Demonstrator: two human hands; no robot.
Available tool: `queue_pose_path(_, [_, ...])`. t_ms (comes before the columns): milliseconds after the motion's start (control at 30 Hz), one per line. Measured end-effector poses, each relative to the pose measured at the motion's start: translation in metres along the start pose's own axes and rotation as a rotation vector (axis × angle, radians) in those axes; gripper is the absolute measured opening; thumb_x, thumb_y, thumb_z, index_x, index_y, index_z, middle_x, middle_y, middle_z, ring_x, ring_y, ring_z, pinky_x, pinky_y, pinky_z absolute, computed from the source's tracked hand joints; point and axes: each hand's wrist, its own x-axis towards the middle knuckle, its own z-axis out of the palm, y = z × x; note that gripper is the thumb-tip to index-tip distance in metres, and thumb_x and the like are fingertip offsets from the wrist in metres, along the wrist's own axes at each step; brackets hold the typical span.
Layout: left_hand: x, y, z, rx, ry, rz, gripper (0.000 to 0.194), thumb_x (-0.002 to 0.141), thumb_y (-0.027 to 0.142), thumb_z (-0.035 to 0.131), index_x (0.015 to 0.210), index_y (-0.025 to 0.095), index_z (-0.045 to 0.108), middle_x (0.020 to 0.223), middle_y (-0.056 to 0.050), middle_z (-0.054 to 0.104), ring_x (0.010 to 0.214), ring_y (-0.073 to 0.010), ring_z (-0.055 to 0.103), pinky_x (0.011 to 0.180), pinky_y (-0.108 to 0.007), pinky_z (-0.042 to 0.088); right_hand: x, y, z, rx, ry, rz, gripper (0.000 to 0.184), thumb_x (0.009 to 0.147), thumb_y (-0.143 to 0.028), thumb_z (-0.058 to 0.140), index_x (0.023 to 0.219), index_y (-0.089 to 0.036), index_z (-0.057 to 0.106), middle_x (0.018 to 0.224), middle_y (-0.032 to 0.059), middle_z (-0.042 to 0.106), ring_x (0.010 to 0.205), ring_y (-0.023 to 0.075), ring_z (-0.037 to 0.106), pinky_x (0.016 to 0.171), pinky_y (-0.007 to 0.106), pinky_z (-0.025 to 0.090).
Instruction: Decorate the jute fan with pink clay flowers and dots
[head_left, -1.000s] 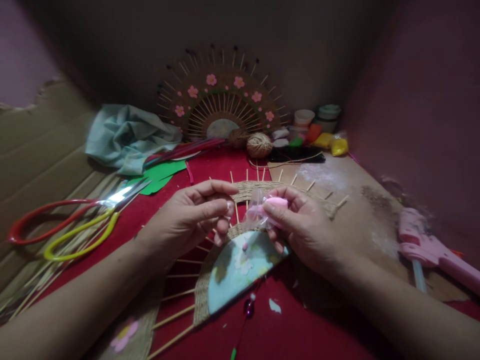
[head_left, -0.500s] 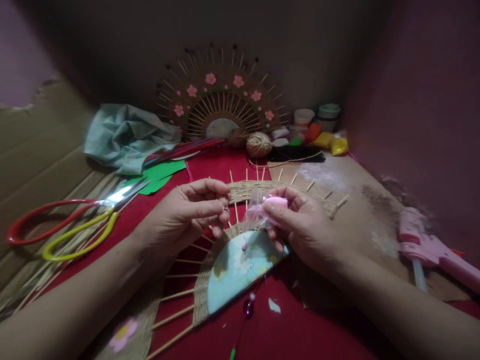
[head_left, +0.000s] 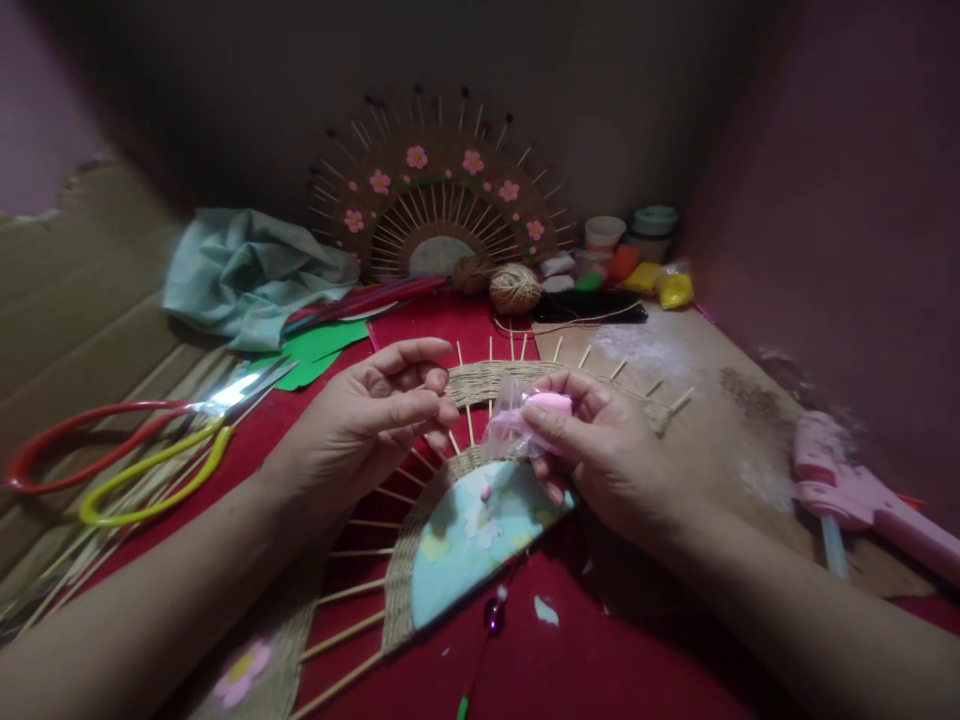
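My right hand (head_left: pixel 596 430) grips a small clear plastic bag of pink clay (head_left: pixel 550 405) between thumb and fingers. Left of it, my left hand (head_left: pixel 390 405) is half curled, its index finger raised off the thumb; the thumb lies against the other fingertips, and anything between them is too small to make out. Below both hands lies a half-round fan of thin sticks and woven twine (head_left: pixel 401 590), with a light blue patterned half-disc (head_left: pixel 450 570) at its centre. A small pink ball (head_left: pixel 485 492) sits on the half-disc. A pink flower (head_left: pixel 241 672) is on the woven outer band.
Red-and-yellow-handled scissors (head_left: pixel 157 450) lie at left beside green sheets (head_left: pixel 330 350) and cloth (head_left: pixel 247 270). A pink glue gun (head_left: pixel 847 480) rests at right. Behind stand a flowered fan (head_left: pixel 442 170), a twine ball (head_left: pixel 515 289), cups (head_left: pixel 604 233) and yellow clay packets (head_left: pixel 675 288).
My left index finger has lifted away from the thumb, opening the earlier pinch. The right hand keeps its hold on the bag. The whole view has shifted slightly.
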Motion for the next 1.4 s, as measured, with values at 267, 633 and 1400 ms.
queue_pose_path(267, [0.0018, -0.0017, -0.0020, 0.030, -0.003, -0.054, 0.016, 0.072, 0.009, 0.070, 0.087, 0.014, 0.071, 0.070, -0.004, 0.067, 0.049, -0.0074, 0.057, 0.037, -0.012, 0.047, -0.0001, -0.0009, 0.0006, -0.007, 0.006, 0.009, 0.021, 0.076, -0.032, 0.070, 0.085, -0.023, 0.053, 0.056, -0.0061, 0.056, 0.039, 0.0074, 0.048, 0.031, 0.017, 0.038])
queue_pose_path(633, [0.0028, -0.0036, -0.0036, 0.019, 0.047, -0.056, 0.016, 0.068, 0.005, 0.072, 0.082, 0.013, 0.070, 0.074, -0.003, 0.068, 0.058, -0.0073, 0.062, 0.049, -0.011, 0.051, 0.0003, -0.0022, 0.0008, -0.006, 0.009, 0.015, 0.022, 0.076, -0.032, 0.070, 0.085, -0.022, 0.052, 0.056, -0.0062, 0.056, 0.039, 0.0075, 0.048, 0.031, 0.016, 0.038])
queue_pose_path(1400, [0.0050, -0.0055, -0.0100, 0.053, -0.010, -0.079, 0.010, 0.077, 0.022, 0.068, 0.076, 0.012, 0.070, 0.059, 0.001, 0.055, 0.041, -0.0061, 0.053, 0.032, -0.014, 0.045, 0.0013, -0.0028, -0.0003, 0.009, 0.009, 0.000, 0.021, 0.076, -0.029, 0.070, 0.085, -0.022, 0.052, 0.059, -0.0058, 0.057, 0.040, 0.0066, 0.048, 0.031, 0.016, 0.039])
